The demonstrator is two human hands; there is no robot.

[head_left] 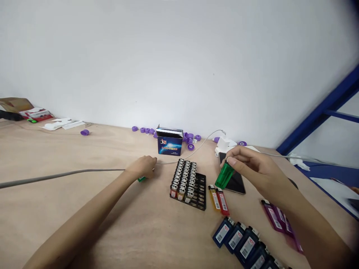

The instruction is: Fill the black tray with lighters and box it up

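Observation:
My left hand point(145, 166) is closed on a green lighter point(141, 179), mostly hidden under the fingers, left of the black tray. Between thumb and fingers of my right hand point(246, 162) hangs a green lighter point(224, 175), tilted, gripped by its top end. The black tray point(201, 192) holds several lighters standing in rows on its left side, with bare slots on its right. A yellow lighter point(214, 198) and a red lighter point(222, 201) lie beside the tray. Several dark blue lighters point(235, 239) lie at the front; purple lighters point(273, 218) are partly behind my right forearm.
A blue lighter box point(169, 146) stands open behind the tray, among purple caps point(190, 147). A dark phone point(237, 184) lies under my right hand. A grey cable point(70, 172) crosses the left side. Papers point(57, 124) lie at the back left.

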